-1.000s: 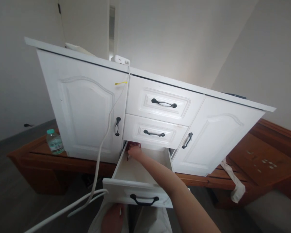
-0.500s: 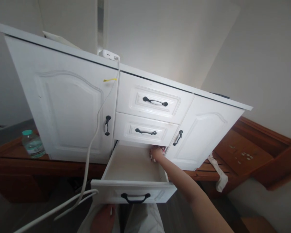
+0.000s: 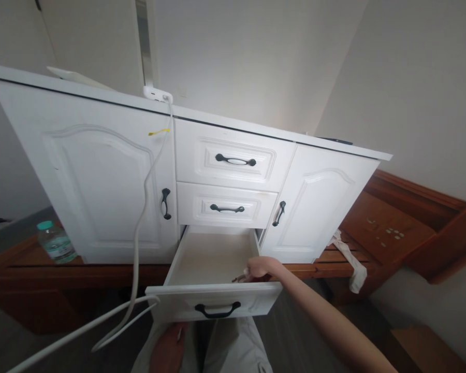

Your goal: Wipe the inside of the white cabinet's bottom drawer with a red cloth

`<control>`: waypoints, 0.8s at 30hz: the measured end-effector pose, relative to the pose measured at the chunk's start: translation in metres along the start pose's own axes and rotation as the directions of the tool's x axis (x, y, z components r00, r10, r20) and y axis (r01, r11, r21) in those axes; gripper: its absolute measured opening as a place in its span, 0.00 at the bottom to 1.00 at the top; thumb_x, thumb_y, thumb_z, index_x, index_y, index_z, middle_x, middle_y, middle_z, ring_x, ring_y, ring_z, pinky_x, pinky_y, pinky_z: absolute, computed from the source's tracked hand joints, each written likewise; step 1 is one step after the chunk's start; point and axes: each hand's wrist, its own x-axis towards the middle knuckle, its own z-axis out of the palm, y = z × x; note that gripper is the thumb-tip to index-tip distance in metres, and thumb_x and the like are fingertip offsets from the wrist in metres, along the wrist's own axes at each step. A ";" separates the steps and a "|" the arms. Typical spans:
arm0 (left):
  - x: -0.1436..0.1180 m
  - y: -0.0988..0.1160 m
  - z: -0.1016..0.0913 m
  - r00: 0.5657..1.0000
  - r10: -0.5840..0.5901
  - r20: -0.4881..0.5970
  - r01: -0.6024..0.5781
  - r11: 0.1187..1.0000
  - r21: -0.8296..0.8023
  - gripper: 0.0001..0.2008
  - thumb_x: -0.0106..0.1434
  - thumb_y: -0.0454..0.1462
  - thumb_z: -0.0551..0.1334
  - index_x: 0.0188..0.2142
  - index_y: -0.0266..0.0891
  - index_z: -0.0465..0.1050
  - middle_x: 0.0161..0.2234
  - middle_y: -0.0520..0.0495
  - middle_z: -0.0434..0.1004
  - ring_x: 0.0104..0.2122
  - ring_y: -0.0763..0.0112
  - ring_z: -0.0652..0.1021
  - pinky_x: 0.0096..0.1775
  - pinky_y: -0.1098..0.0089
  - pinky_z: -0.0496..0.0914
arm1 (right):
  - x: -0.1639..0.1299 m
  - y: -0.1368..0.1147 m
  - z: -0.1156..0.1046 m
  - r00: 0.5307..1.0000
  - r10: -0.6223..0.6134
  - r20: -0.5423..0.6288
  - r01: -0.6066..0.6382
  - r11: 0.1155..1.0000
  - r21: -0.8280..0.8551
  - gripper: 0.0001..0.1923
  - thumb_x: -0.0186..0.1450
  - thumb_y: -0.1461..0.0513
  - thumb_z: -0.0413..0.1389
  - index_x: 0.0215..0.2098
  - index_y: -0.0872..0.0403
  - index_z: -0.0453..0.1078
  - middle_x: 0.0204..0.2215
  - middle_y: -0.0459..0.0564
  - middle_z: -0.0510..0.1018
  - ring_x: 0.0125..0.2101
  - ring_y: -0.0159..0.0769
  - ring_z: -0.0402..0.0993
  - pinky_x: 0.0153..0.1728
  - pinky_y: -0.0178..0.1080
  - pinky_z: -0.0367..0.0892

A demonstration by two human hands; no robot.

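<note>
My right hand point(image 3: 261, 267) is inside the pulled-out bottom drawer point(image 3: 213, 298), near its front right corner. Its fingers are closed around a small red-and-white item point(image 3: 241, 278), mostly covered by the hand; I cannot make out its kind. The drawer's pale bottom shows to the left of the hand, and its front panel carries a black handle point(image 3: 218, 311). My left hand does not show clearly; a patch of bare skin point(image 3: 166, 349) lies below the drawer, and I cannot tell which body part it is.
Above the drawer are two shut drawers, with cabinet doors point(image 3: 101, 181) on both sides. A white cable point(image 3: 137, 243) hangs from a power strip point(image 3: 157, 94) across the left door. A water bottle point(image 3: 56, 242) and a white cloth point(image 3: 351, 264) rest on the wooden bench point(image 3: 112, 277).
My right hand has moved from the back right of the drawer toward its front, bringing the red-and-white item along. The view has shifted slightly.
</note>
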 end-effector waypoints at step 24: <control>-0.102 0.195 -0.067 0.939 0.264 -0.219 -0.340 0.624 -0.704 0.35 0.70 0.58 0.40 0.58 0.46 0.76 0.70 0.49 0.60 0.69 0.51 0.62 0.69 0.49 0.58 | -0.116 -0.064 0.152 0.820 0.419 -0.390 0.558 -0.437 0.705 0.25 0.58 0.43 0.62 0.49 0.41 0.79 0.47 0.55 0.83 0.52 0.51 0.79 0.52 0.59 0.75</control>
